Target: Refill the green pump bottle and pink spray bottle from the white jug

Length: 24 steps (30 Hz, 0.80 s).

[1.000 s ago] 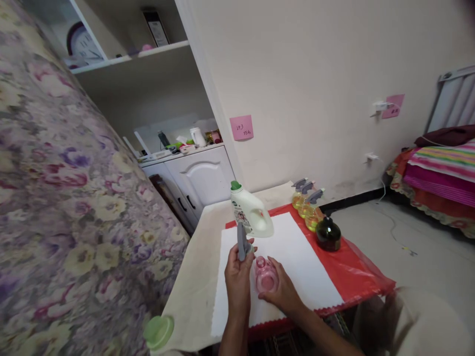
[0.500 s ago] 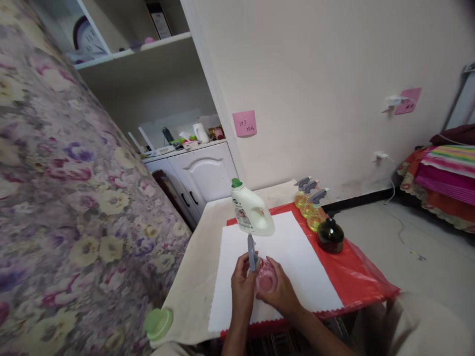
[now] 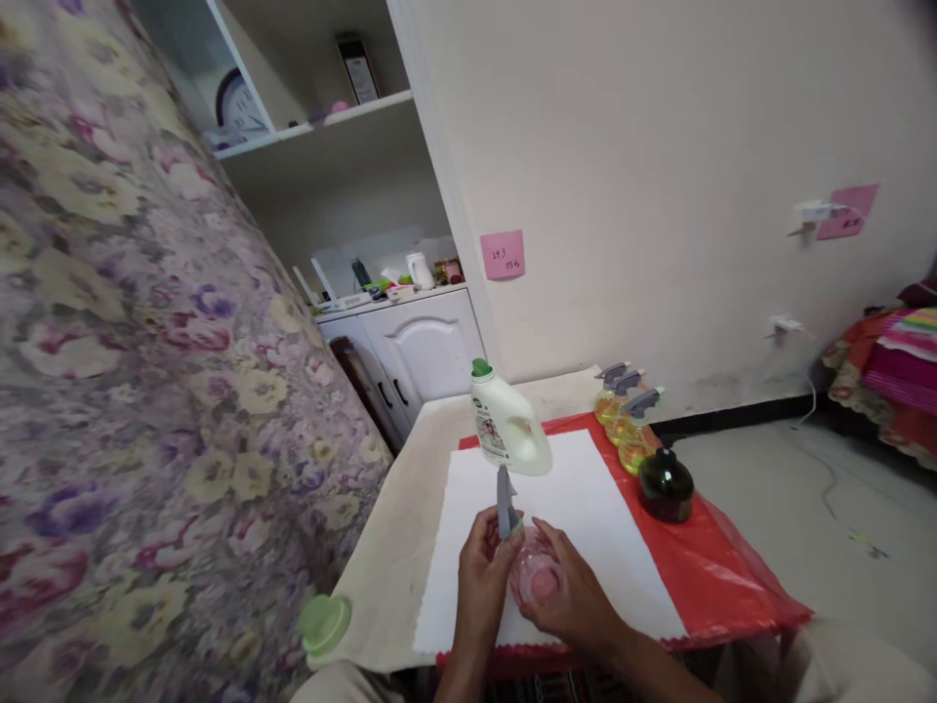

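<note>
My right hand (image 3: 578, 591) wraps round the body of a clear pink spray bottle (image 3: 534, 566), which is tilted above the white sheet (image 3: 586, 498). At its neck, my left hand (image 3: 487, 557) pinches the grey trigger spray head (image 3: 505, 500). Whether the spray head is seated on the neck I cannot tell, as my fingers cover the joint. Just beyond my hands a pale green detergent jug (image 3: 509, 425) with a green cap stands on the sheet.
Several spray bottles (image 3: 633, 444) with yellow liquid and grey heads line the red plastic cover (image 3: 710, 557) at the right. Beside them sits a dark round bottle (image 3: 666, 485). A green round container (image 3: 323, 625) is at the table's near left corner. A floral curtain (image 3: 183, 391) hangs on the left.
The camera view has shifted slightly left. The pink bottle's body has tipped a little down and right in my right hand, while my left hand stays on the spray head.
</note>
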{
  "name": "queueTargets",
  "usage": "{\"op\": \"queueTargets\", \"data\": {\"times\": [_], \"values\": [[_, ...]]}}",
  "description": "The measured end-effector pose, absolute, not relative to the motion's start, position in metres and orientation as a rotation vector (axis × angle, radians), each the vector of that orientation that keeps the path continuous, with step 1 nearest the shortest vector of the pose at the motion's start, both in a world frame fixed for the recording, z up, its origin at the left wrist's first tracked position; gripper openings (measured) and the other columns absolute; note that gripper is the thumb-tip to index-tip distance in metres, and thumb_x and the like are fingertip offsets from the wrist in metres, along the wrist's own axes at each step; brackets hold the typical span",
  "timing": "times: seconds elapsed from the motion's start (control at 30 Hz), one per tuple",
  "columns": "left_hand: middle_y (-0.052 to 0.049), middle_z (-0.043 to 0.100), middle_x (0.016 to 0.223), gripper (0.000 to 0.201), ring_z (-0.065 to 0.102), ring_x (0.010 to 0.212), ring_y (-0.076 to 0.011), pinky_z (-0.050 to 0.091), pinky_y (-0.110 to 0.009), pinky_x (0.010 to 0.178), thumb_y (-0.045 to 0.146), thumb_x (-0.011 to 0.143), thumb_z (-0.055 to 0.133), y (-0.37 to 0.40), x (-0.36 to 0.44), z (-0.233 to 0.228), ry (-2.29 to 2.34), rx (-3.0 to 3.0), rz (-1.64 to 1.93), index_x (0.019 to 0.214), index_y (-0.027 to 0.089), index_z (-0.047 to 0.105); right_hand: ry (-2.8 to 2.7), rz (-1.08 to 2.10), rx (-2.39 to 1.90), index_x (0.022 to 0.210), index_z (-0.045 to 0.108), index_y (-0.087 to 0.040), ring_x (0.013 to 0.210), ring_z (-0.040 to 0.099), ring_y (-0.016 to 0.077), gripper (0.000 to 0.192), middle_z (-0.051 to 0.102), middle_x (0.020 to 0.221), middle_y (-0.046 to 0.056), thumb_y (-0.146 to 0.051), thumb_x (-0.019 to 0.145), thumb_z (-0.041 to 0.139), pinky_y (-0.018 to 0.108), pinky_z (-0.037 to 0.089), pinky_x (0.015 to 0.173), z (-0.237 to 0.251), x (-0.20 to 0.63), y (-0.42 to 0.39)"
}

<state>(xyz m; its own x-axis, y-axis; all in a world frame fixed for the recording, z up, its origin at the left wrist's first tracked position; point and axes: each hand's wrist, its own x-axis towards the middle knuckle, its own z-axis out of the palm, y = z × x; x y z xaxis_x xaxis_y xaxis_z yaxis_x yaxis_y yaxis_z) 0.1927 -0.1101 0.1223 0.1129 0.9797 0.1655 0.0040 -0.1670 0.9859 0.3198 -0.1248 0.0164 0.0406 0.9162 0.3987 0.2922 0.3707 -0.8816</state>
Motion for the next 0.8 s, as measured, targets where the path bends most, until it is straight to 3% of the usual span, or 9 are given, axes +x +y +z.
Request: {"op": "queueTargets", "data": {"times": [0.5, 0.8], "values": [[-0.005, 0.072, 0.090, 0.029, 0.064, 0.088, -0.0196, 0.048, -0.030, 0.082, 0.029, 0.066, 0.080, -0.118, 0.233, 0.099, 1.061, 1.258, 1.244, 0.087, 0.019, 0.064, -1.401, 0.716, -1.136, 0.135, 0.034, -0.027, 0.121, 0.053, 0.0298, 0.087, 0.053, 0.130, 0.010, -0.014, 0.057, 0.070, 0.044, 0.048, 0.102, -0.019, 0.351, -0.139], [-0.006, 0.073, 0.094, 0.024, 0.064, 0.085, -0.0191, 0.047, -0.032, 0.084, 0.035, 0.074, 0.072, -0.115, 0.241, 0.106, 1.037, 1.265, 1.222, 0.091, 0.018, 0.067, -1.409, 0.691, -1.203, 0.137, 0.034, -0.026, 0.121, 0.054, 0.0295, 0.086, 0.053, 0.130, 0.010, -0.014, 0.057, 0.066, 0.045, 0.046, 0.102, -0.015, 0.362, -0.137]]}}
